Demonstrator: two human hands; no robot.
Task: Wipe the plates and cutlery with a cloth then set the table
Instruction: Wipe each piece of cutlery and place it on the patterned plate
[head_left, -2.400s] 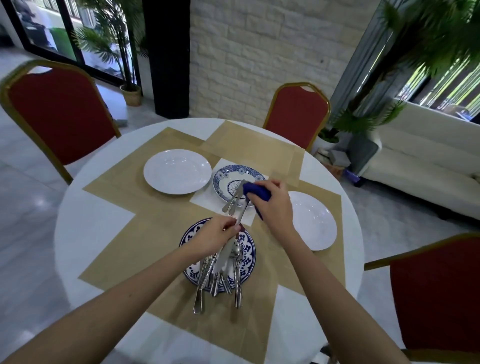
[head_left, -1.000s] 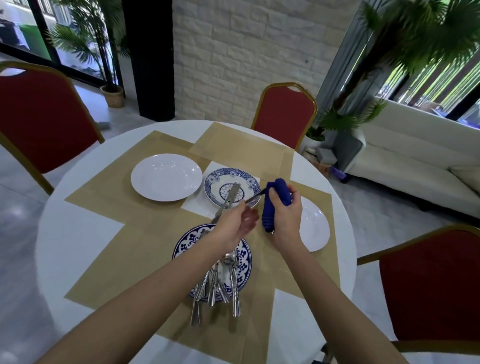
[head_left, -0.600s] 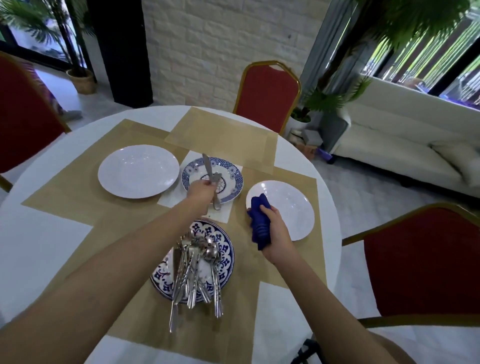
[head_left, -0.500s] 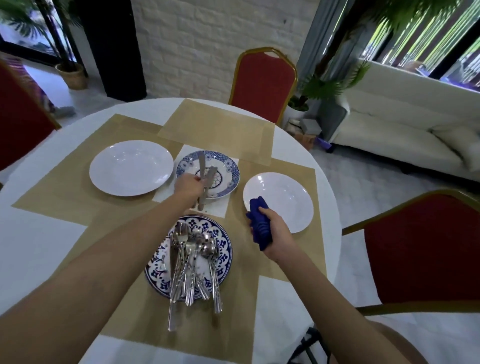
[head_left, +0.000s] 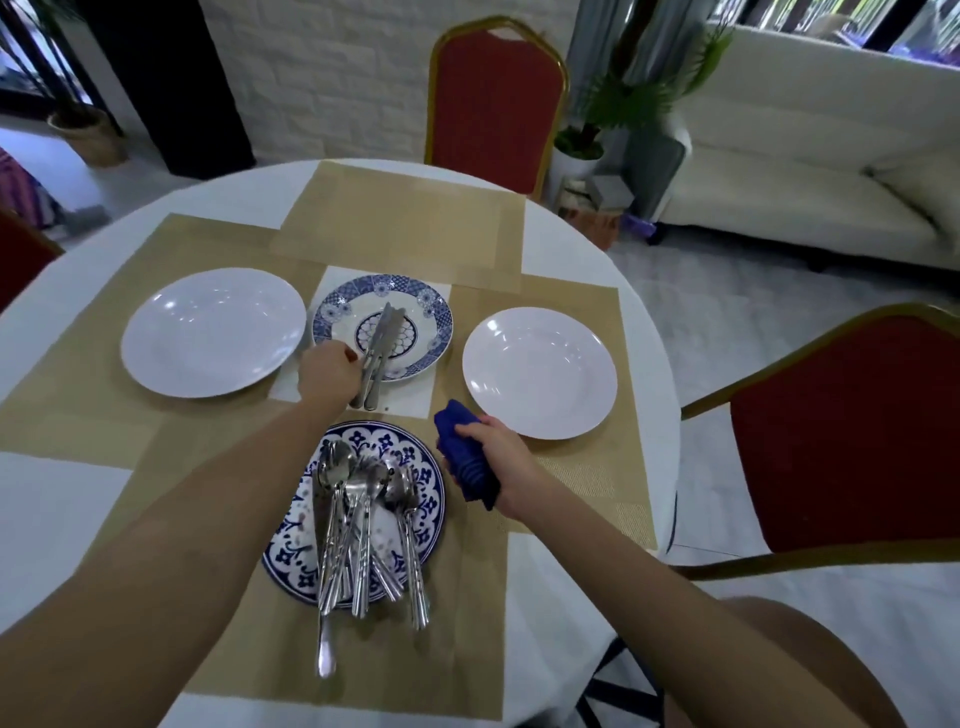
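Note:
My left hand (head_left: 327, 374) reaches over the table's middle, fingers curled at the handle of a knife (head_left: 378, 332). That knife lies beside a second one on the small blue-patterned plate (head_left: 434, 317). My right hand (head_left: 501, 460) is closed on a rolled blue cloth (head_left: 465, 462), held just right of the near blue-patterned plate (head_left: 428, 499). Several spoons, forks and knives (head_left: 363, 525) are piled on that near plate, handles hanging over its front rim. One white plate (head_left: 213, 332) sits to the left and another white plate (head_left: 540, 371) to the right.
The round white table (head_left: 57, 519) carries tan placemats (head_left: 405, 223). Red chairs with gold frames stand at the far side (head_left: 493, 98), at the right (head_left: 852, 436) and at the left edge. A cream sofa (head_left: 810, 171) and potted plants lie beyond.
My left hand carried the wiped knife away from the cloth and laid it on the small patterned plate next to the other knife. My right hand lowered the cloth beside the near plate.

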